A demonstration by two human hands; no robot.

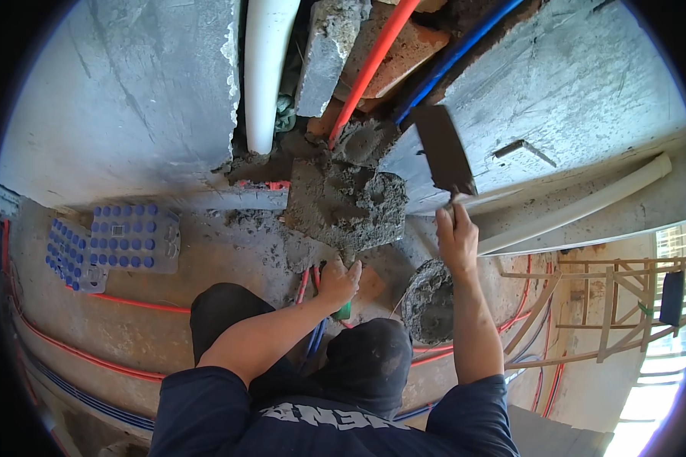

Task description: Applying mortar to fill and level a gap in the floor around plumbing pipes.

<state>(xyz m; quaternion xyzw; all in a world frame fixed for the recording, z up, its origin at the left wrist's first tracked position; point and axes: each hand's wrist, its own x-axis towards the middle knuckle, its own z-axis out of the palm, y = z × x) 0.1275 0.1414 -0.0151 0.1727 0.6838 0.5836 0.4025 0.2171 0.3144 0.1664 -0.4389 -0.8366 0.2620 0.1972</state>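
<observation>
Plainly, your left hand [338, 282] was closed on the near end of a mortar-covered board [347, 217], which lay in front of you, just below the lower ends of the white pipe [269, 76] and the red pipe [370, 68]. Your right hand [457, 236] gripped a trowel [444, 148], its dark blade pointing up before the grey wall [564, 91], though whether they touched could not be told, and a round tub [405, 303] of mortar stood near your right knee [370, 350].
</observation>
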